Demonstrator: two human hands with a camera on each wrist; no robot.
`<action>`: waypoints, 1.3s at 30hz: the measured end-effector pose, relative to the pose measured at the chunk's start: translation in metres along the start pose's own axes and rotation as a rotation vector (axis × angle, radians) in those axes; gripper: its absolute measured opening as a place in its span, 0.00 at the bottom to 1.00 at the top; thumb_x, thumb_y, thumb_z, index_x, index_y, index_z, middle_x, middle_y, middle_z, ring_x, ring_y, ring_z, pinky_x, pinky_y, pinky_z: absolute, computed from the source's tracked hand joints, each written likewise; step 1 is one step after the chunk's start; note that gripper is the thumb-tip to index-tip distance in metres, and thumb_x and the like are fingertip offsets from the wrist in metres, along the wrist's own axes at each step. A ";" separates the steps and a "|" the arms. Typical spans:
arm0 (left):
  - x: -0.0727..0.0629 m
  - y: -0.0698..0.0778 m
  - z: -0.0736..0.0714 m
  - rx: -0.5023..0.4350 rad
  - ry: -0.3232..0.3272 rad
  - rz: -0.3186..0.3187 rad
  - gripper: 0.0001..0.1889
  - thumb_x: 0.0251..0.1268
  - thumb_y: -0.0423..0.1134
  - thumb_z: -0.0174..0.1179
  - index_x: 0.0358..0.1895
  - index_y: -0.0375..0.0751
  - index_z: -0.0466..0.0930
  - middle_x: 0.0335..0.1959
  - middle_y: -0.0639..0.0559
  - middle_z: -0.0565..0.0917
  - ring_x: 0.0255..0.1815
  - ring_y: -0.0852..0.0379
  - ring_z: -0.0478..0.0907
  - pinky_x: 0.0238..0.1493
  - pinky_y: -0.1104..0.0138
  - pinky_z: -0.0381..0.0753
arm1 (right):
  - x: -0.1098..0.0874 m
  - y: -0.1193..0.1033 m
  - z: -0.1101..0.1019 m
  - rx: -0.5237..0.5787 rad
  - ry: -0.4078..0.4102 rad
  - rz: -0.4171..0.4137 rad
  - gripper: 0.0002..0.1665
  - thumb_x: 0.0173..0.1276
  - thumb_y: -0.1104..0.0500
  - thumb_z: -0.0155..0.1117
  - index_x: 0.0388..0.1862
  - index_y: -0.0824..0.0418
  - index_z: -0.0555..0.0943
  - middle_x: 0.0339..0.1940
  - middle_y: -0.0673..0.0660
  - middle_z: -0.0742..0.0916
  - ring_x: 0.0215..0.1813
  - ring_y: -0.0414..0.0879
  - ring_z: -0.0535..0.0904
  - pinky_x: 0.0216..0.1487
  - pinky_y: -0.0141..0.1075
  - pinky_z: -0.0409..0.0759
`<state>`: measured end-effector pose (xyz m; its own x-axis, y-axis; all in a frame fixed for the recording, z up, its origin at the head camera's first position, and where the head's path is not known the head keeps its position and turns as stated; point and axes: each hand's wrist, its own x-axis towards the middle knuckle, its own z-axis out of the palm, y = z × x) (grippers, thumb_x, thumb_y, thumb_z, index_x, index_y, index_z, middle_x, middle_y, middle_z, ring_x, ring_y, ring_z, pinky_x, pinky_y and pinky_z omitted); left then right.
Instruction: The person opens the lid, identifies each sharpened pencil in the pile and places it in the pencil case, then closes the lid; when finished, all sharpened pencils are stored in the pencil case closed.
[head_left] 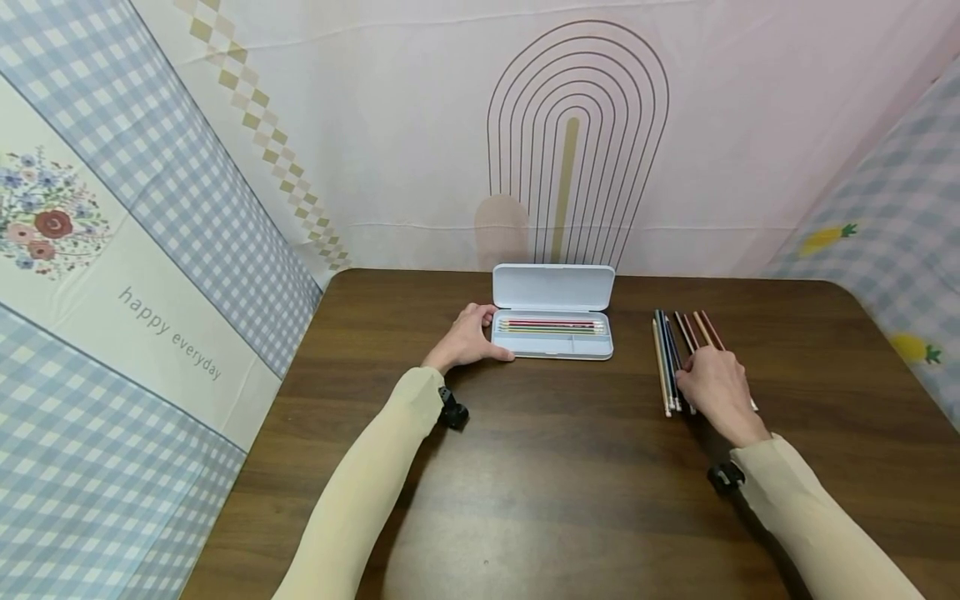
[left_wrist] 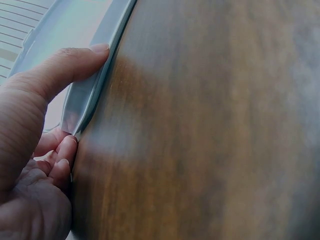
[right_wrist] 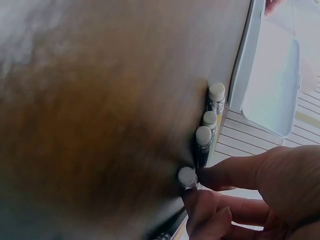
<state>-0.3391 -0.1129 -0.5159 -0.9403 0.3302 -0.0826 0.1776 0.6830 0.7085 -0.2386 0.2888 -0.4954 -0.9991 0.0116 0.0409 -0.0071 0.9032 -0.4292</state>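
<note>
A light blue pencil case (head_left: 534, 346) stands with its lid raised toward the back of the table. Several pencils (head_left: 551, 326) lie side by side in its rear compartment. My left hand (head_left: 467, 337) holds the case's left end, thumb on the front edge and fingers around the side. To the right, my right hand (head_left: 714, 383) is over a spread row of pencils (head_left: 663, 367) with white erasers toward me. In the right wrist view, thumb and fingers pinch one pencil (right_wrist: 187, 177) near its eraser end. The hand partly hides the pencils under it.
The brown wooden table (head_left: 525, 483) runs under everything. Behind its back edge hangs a pale cloth (head_left: 405, 150) with line arches, and a blue checked cloth (head_left: 187, 158) hangs at the left. Dark wrist cameras (head_left: 453, 410) are strapped at both sleeves.
</note>
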 end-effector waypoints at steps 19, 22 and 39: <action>-0.001 -0.001 0.001 0.003 -0.004 -0.003 0.48 0.52 0.48 0.86 0.75 0.37 0.72 0.63 0.41 0.74 0.66 0.46 0.70 0.74 0.54 0.74 | 0.001 -0.001 0.002 -0.009 0.000 0.062 0.28 0.70 0.60 0.64 0.07 0.55 0.72 0.10 0.50 0.77 0.20 0.49 0.76 0.26 0.39 0.72; -0.001 0.000 0.001 0.009 -0.002 0.001 0.48 0.51 0.48 0.86 0.74 0.37 0.73 0.63 0.41 0.75 0.66 0.46 0.71 0.73 0.54 0.74 | -0.001 -0.003 0.000 0.007 0.002 0.085 0.25 0.72 0.57 0.66 0.12 0.58 0.80 0.13 0.53 0.82 0.22 0.52 0.79 0.27 0.41 0.74; -0.001 -0.002 0.001 0.014 -0.005 0.004 0.47 0.52 0.49 0.86 0.74 0.36 0.72 0.65 0.40 0.75 0.67 0.46 0.71 0.73 0.54 0.74 | -0.003 -0.043 -0.011 0.037 0.128 -0.034 0.12 0.67 0.58 0.72 0.26 0.65 0.90 0.21 0.56 0.89 0.27 0.54 0.81 0.29 0.41 0.72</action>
<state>-0.3382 -0.1137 -0.5179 -0.9382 0.3359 -0.0831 0.1854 0.6907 0.6989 -0.2344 0.2548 -0.4674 -0.9848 0.0381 0.1696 -0.0446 0.8877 -0.4582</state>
